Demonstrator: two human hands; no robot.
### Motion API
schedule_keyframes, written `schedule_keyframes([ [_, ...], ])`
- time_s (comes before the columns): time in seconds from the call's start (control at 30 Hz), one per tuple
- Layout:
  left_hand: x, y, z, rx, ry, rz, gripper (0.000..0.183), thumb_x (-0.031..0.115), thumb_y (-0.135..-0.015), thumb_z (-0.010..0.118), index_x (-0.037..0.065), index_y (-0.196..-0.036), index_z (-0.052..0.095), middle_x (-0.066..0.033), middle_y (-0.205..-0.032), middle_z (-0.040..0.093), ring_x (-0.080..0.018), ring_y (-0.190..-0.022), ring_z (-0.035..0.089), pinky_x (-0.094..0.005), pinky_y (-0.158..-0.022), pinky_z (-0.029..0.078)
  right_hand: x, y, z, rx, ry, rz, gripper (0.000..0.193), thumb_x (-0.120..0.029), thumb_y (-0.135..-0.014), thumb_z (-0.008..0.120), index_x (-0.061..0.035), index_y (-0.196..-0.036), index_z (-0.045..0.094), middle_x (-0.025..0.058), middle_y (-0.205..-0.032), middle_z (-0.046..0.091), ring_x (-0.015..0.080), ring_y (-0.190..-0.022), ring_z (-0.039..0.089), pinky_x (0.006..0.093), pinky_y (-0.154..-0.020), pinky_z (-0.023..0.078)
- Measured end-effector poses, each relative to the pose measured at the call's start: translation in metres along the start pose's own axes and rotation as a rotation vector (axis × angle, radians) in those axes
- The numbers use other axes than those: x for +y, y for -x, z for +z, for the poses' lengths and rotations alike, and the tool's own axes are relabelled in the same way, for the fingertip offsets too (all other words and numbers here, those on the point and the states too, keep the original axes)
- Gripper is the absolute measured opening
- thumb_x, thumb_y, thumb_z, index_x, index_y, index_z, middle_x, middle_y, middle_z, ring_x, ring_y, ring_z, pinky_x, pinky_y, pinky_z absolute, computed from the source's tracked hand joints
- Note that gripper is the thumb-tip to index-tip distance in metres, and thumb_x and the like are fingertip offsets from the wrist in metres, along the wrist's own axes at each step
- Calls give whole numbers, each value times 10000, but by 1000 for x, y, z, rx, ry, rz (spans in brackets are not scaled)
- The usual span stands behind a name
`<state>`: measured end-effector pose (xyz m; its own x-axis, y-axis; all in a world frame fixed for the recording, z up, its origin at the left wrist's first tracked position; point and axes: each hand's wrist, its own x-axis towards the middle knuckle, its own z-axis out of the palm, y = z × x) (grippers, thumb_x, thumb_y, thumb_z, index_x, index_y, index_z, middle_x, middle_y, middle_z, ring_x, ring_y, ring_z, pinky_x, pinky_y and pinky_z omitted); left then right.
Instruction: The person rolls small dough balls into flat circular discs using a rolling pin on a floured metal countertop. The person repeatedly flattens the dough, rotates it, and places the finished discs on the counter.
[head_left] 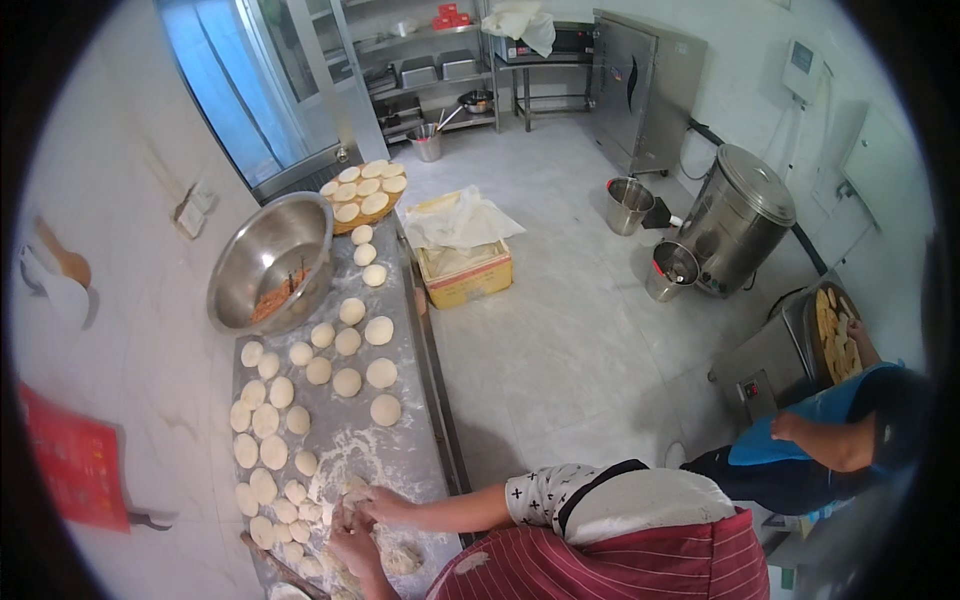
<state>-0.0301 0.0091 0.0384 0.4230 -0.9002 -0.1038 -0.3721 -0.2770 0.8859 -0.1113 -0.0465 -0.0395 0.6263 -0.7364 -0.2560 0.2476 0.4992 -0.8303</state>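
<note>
My left hand (347, 543) and my right hand (376, 505) meet over the near end of a floured steel table (415, 455). Together they pinch a small piece of dough (350, 516), which my fingers mostly hide. A loose lump of dough (402, 558) lies on the flour just right of my hands. Several round dough balls (265, 420) are laid in rows along the table from my hands toward the far end. I wear a red striped apron (610, 565).
A large steel bowl (250, 250) with orange filling stands further along the table, and a basket of flat rounds (362, 190) beyond it. A yellow crate (465, 275), steel urn (735, 220) and buckets stand on the floor. Another person in blue (830, 440) works at a round pan (835, 330) on the right.
</note>
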Motion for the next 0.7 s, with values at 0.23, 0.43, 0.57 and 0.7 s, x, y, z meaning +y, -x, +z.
schedule_keyframes([
  [0.23, -59, -5, 34, 119, -327, 357, 427, 137, -936, 524, -53, -1316, 485, -244, -1204, 585, -390, -1122, 561, -429, -911, 474, 18, -18, 0, 27, 208, -158, 544, -467, -957, 488, 15, -1197, 560, 130, -1090, 615, 257, -1063, 559, 373, -952, 421],
  [0.43, 31, 14, 23, 217, -379, 342, 370, 142, -888, 583, -38, -1206, 529, -256, -1158, 516, -387, -1076, 531, -465, -913, 438, 7, -8, -16, 23, -447, 89, 200, -233, -904, 611, -58, -994, 644, 18, -864, 642, 138, -753, 612, 299, -607, 485],
  [0.57, -25, 10, 34, 291, -395, 446, 235, 199, -859, 637, 26, -1005, 572, -197, -1007, 558, -354, -981, 542, -444, -885, 436, -24, 13, 5, -156, -850, 367, 672, -630, -903, 467, -7, -1073, 657, 104, -996, 677, 230, -940, 612, 391, -879, 485],
  [0.7, -4, 40, 59, 200, -229, 502, 156, 139, -832, 633, 30, -918, 561, -171, -976, 540, -391, -1009, 475, -482, -918, 345, 18, 8, -33, -428, -733, 394, 909, -723, -892, 366, 40, -1386, 398, 170, -1340, 524, 279, -1188, 531, 420, -1028, 409],
])
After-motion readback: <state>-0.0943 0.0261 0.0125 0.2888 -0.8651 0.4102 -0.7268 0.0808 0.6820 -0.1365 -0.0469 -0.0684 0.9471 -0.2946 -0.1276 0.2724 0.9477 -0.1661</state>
